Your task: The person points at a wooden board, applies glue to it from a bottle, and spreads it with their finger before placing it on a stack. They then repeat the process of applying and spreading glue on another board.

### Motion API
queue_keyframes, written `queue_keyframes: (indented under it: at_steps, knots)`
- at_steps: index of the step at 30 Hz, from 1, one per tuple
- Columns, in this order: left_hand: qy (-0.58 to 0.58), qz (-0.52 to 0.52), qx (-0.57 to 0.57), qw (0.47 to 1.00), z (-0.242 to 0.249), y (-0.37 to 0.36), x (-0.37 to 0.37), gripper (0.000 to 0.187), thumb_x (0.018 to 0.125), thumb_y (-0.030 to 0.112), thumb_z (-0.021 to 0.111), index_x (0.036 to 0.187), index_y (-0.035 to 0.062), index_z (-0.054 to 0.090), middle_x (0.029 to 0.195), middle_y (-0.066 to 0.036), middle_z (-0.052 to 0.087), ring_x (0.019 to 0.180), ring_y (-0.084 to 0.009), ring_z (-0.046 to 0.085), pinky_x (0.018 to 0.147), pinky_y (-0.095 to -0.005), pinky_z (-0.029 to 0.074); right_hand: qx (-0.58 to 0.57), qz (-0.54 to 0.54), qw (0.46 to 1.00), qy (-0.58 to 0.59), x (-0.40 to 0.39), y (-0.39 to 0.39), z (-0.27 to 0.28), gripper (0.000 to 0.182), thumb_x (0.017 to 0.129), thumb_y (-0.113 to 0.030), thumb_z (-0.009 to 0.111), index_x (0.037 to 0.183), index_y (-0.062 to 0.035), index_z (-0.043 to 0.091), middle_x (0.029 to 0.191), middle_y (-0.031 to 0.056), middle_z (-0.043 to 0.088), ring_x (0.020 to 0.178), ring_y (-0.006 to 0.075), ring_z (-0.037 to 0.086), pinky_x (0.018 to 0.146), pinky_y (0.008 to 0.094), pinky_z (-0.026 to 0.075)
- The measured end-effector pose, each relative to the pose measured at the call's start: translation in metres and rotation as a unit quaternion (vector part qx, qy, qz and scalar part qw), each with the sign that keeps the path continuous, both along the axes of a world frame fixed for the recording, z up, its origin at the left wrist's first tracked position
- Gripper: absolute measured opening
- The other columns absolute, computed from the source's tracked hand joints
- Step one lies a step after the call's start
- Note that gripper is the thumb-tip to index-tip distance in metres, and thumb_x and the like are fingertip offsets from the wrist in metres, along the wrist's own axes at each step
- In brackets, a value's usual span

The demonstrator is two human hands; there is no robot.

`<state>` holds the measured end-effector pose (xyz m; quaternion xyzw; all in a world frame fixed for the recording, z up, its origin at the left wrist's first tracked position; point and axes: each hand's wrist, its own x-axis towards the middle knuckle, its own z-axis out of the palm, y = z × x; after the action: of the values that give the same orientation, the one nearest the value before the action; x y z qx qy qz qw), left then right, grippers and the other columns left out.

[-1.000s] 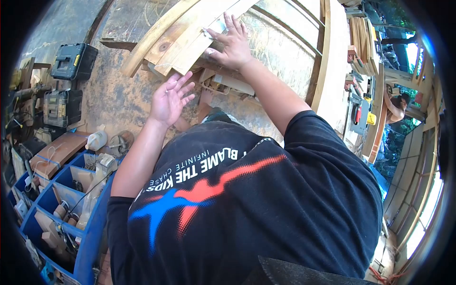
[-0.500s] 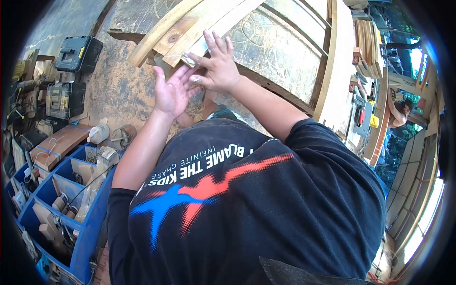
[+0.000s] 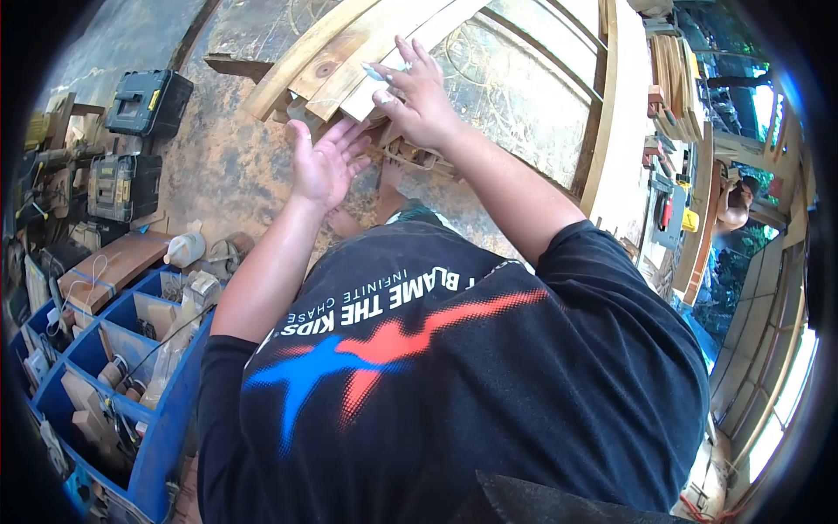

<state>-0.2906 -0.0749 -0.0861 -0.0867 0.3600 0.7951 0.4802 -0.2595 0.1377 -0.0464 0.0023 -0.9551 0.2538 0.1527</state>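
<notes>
My left hand (image 3: 325, 170) is palm up and open, its fingertips just below the ends of several wooden boards. My right hand (image 3: 421, 103) hovers palm down with fingers spread, right over a pale board (image 3: 371, 94); its thumb and fingertips carry white smears. Beside the pale board lie a board with a dark knot (image 3: 326, 68) and a longer light strip (image 3: 297, 65) on the left. The boards point away from me at a slant.
Two black tool cases (image 3: 148, 100) stand at the left. A blue divided crate (image 3: 161, 437) holds wood offcuts and tools at lower left, near a white bottle (image 3: 184, 250). A long timber frame (image 3: 602, 113) runs along the right. Another person (image 3: 736, 205) is at far right.
My right hand has shifted right and slightly up, exposing more of the pale board's end. My left hand has moved a little right, its palm still turned up.
</notes>
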Motion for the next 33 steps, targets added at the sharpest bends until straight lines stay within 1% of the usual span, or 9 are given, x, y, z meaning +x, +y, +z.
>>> queue_keyframes:
  at_steps: [3, 7, 11, 14, 17, 21, 27, 28, 33]
  knots:
    - [0.005, 0.041, -0.034, 0.999, -0.007, -0.005, -0.004, 0.116, 0.089, 0.092, 0.01, 0.156, 0.002, 0.039, 0.153, -0.012, 0.049, 0.13, -0.0285, 0.047, 0.106, -0.0441, 0.035, -0.027, 0.057, 0.998, -0.022, -0.018, -0.002, 0.015, 0.058, 0.097, -0.059, 0.054, 0.14, -0.0216, 0.067, 0.161, 0.0342, 0.032, 0.152, 0.0543, 0.021, 0.122, 0.0607, 0.015]
    - [-0.015, 0.089, -0.022, 0.996, 0.004, -0.008, -0.012, 0.116, 0.089, 0.092, 0.013, 0.155, 0.0003, 0.039, 0.148, -0.014, 0.052, 0.129, -0.0278, 0.047, 0.106, -0.0435, 0.035, 0.08, 0.135, 0.984, -0.08, -0.034, -0.016, 0.025, 0.056, 0.102, -0.055, 0.043, 0.15, -0.0289, 0.056, 0.168, 0.0288, 0.02, 0.155, 0.0525, 0.015, 0.123, 0.0628, 0.011]
    - [-0.025, 0.092, 0.017, 0.995, -0.006, -0.015, -0.022, 0.11, 0.089, 0.092, 0.016, 0.147, 0.0041, 0.049, 0.135, -0.012, 0.057, 0.124, -0.0237, 0.051, 0.108, -0.0434, 0.035, 0.149, 0.18, 0.968, -0.092, -0.038, -0.031, 0.024, 0.064, 0.102, -0.067, 0.036, 0.153, -0.0329, 0.053, 0.17, 0.0268, 0.015, 0.157, 0.0481, 0.009, 0.121, 0.068, 0.006]
    - [-0.01, 0.103, 0.029, 0.994, 0.013, -0.014, -0.018, 0.112, 0.089, 0.092, 0.011, 0.148, 0.0049, 0.049, 0.129, -0.01, 0.06, 0.121, -0.0211, 0.052, 0.106, -0.0411, 0.035, 0.208, 0.211, 0.948, -0.114, -0.039, -0.034, 0.03, 0.067, 0.101, -0.071, 0.034, 0.153, -0.0337, 0.052, 0.17, 0.0257, 0.016, 0.158, 0.0456, 0.008, 0.121, 0.069, 0.005]
    - [-0.005, 0.112, 0.031, 0.993, 0.01, -0.013, -0.016, 0.115, 0.088, 0.093, 0.009, 0.151, 0.0045, 0.048, 0.127, -0.01, 0.062, 0.121, -0.0206, 0.052, 0.105, -0.04, 0.036, 0.238, 0.226, 0.941, -0.078, -0.045, -0.034, 0.03, 0.072, 0.097, -0.076, 0.038, 0.15, -0.0315, 0.056, 0.167, 0.0253, 0.025, 0.157, 0.0455, 0.015, 0.12, 0.0714, 0.01]
    - [-0.003, 0.122, 0.01, 0.992, 0.006, -0.011, -0.016, 0.123, 0.086, 0.094, 0.003, 0.155, -0.0006, 0.042, 0.147, -0.014, 0.052, 0.132, -0.0248, 0.044, 0.11, -0.0414, 0.029, 0.321, 0.225, 0.916, -0.085, -0.065, -0.028, 0.037, 0.073, 0.097, -0.077, 0.036, 0.155, -0.0346, 0.049, 0.17, 0.0236, 0.018, 0.159, 0.043, 0.01, 0.121, 0.07, 0.004]
    - [0.008, 0.12, -0.008, 0.993, 0.016, -0.01, -0.015, 0.124, 0.086, 0.093, -0.001, 0.152, 0.0, 0.047, 0.15, -0.015, 0.051, 0.136, -0.028, 0.041, 0.112, -0.0437, 0.026, 0.408, 0.165, 0.895, -0.077, -0.059, 0.011, 0.04, 0.08, 0.093, -0.078, 0.043, 0.159, -0.0344, 0.041, 0.171, 0.0219, 0.015, 0.16, 0.0402, 0.009, 0.121, 0.0701, 0.003]
    - [0.01, 0.12, -0.015, 0.993, 0.015, -0.01, -0.015, 0.123, 0.086, 0.093, -0.001, 0.152, 0.0005, 0.048, 0.15, -0.014, 0.051, 0.136, -0.0277, 0.041, 0.112, -0.0437, 0.027, 0.419, 0.13, 0.893, -0.095, -0.056, 0.014, 0.043, 0.087, 0.091, -0.081, 0.043, 0.161, -0.0297, 0.038, 0.17, 0.0253, 0.014, 0.159, 0.042, 0.009, 0.122, 0.0694, 0.003]
    - [0.044, 0.103, -0.001, 0.994, 0.017, -0.011, -0.016, 0.12, 0.088, 0.091, -0.002, 0.152, 0.0028, 0.05, 0.148, -0.013, 0.054, 0.136, -0.0252, 0.044, 0.111, -0.0419, 0.028, 0.333, 0.124, 0.93, -0.097, -0.025, -0.022, 0.066, 0.093, 0.09, -0.084, 0.04, 0.159, -0.0215, 0.043, 0.168, 0.0295, 0.015, 0.158, 0.0432, 0.012, 0.121, 0.0698, 0.007]
